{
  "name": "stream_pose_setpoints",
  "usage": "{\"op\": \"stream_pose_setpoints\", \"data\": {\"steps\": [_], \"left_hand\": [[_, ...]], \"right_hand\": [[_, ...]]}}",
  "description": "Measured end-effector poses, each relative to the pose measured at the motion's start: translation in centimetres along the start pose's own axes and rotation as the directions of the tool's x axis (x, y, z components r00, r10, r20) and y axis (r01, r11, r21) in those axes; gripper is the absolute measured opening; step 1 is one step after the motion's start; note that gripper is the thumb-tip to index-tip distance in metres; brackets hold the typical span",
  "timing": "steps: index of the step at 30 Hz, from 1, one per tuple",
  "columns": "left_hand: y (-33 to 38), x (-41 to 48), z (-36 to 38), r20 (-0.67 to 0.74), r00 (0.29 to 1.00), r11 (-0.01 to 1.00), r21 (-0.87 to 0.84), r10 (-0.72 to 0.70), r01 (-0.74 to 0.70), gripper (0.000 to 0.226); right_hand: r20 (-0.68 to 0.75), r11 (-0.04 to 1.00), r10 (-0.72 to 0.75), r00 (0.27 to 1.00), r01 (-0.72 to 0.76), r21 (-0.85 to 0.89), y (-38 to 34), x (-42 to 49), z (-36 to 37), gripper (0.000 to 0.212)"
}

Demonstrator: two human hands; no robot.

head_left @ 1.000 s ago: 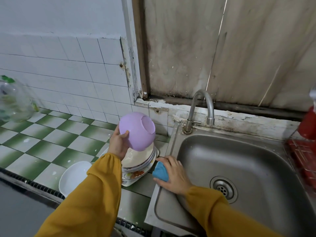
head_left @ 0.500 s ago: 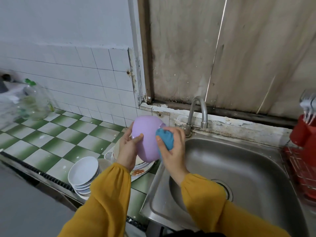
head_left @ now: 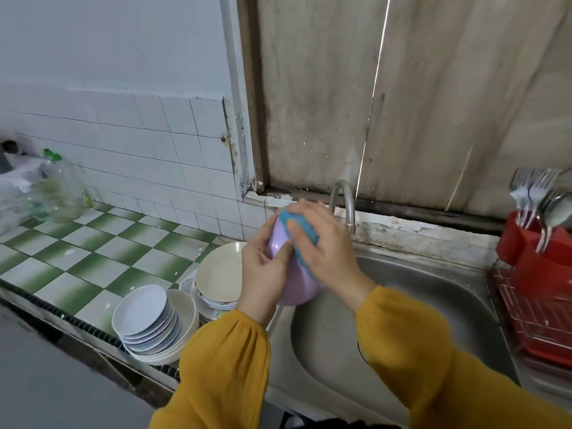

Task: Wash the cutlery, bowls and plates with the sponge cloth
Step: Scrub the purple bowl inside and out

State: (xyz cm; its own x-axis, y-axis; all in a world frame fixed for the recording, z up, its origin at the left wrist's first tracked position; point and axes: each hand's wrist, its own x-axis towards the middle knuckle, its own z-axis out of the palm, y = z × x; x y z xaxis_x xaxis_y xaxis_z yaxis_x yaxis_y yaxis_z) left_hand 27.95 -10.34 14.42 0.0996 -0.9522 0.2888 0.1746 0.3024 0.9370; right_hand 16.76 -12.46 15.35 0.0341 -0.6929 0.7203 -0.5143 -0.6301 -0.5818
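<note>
we note the left hand [head_left: 263, 269] gripping the purple bowl [head_left: 297, 291], held tilted above the sink [head_left: 402, 292] rim. the right hand [head_left: 326, 246] curls round the blue sponge cloth [head_left: 301, 257], pressing it on the bowl's upper side. stacked plates [head_left: 145, 317] sit at the bowl's 8 o'clock; forks [head_left: 526, 187] stand in a red holder [head_left: 532, 246] at its 3 o'clock.

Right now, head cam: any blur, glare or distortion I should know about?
Head view centre: purple bowl and sponge cloth fairly sharp. Head view edges: plastic bottle and forks smeared soft. Head view overall: wide-angle bows the wall tiles; light is soft, no hard shadows, only mild sheen on the sink.
</note>
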Motion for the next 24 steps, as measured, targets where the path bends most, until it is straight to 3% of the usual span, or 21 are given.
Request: {"op": "stream_pose_setpoints", "data": {"steps": [1, 2, 3, 5, 7, 10, 13, 16, 19, 20, 22, 24], "left_hand": [[0.1, -0.1, 0.3, 0.013, 1.0, 1.0, -0.009, 0.0, 0.0, 0.042], [0.3, -0.4, 0.7, 0.035, 0.999, 1.0, -0.016, 0.0, 0.0, 0.043], [0.4, -0.6, 1.0, 0.057, 0.998, 1.0, -0.013, 0.0, 0.0, 0.047], [0.9, -1.2, 1.7, 0.1, 0.995, 1.0, 0.005, 0.024, -0.025, 0.053], [1.3, -1.6, 2.8, 0.125, 0.991, 0.999, 0.015, 0.048, -0.05, 0.053], [1.8, -1.4, 4.0, 0.134, 0.99, 0.999, -0.012, 0.048, -0.047, 0.048], [2.1, -1.0, 5.2, 0.101, 0.994, 0.987, -0.152, -0.032, 0.047, 0.041], [1.9, -1.1, 6.3, 0.021, 0.982, 0.906, -0.382, -0.19, 0.183, 0.042], [1.3, -0.8, 6.5, 0.045, 0.94, 0.766, -0.566, -0.34, 0.304, 0.035], [1.1, -0.6, 6.4, 0.089, 0.93, 0.727, -0.598, -0.357, 0.337, 0.034], [1.0, -0.2, 6.5, 0.16, 0.923, 0.69, -0.622, -0.35, 0.37, 0.036], [1.0, 0.2, 6.7, 0.199, 0.919, 0.669, -0.635, -0.34, 0.385, 0.041]], "right_hand": [[0.028, 0.997, -0.073, 0.997, 0.074, -0.016, 0.5, -0.4, -0.2, 0.033], [0.024, 0.999, -0.031, 0.999, 0.031, 0.014, 0.9, -0.1, -0.8, 0.028], [-0.018, 0.99, 0.112, 0.994, -0.11, 0.084, 1.2, 0.8, -1.7, 0.019], [-0.057, 0.876, 0.443, 0.895, -0.418, 0.24, 1.9, 3.1, -3.6, 0.007], [-0.052, 0.825, 0.55, 0.833, -0.533, 0.187, 2.2, 4.5, -5.4, 0.019], [-0.118, 0.921, 0.38, 0.918, -0.387, -0.049, 0.7, 3.2, -5.9, 0.02], [-0.18, 0.978, -0.009, 0.984, -0.028, -0.207, -0.5, 0.0, -4.8, 0.033], [-0.213, 0.922, -0.286, 0.934, 0.208, -0.326, 1.2, -2.6, -4.3, 0.032], [-0.14, 0.778, -0.495, 0.857, 0.366, -0.51, 3.6, -6.0, -4.4, 0.03], [-0.139, 0.758, -0.511, 0.848, 0.369, -0.537, 4.5, -7.0, -4.5, 0.032], [-0.272, 0.86, -0.406, 0.872, 0.264, -0.436, 5.5, -8.3, -4.6, 0.037], [-0.474, 0.992, -0.128, 0.871, 0.102, -0.08, 4.9, -8.4, -4.7, 0.04]]}}
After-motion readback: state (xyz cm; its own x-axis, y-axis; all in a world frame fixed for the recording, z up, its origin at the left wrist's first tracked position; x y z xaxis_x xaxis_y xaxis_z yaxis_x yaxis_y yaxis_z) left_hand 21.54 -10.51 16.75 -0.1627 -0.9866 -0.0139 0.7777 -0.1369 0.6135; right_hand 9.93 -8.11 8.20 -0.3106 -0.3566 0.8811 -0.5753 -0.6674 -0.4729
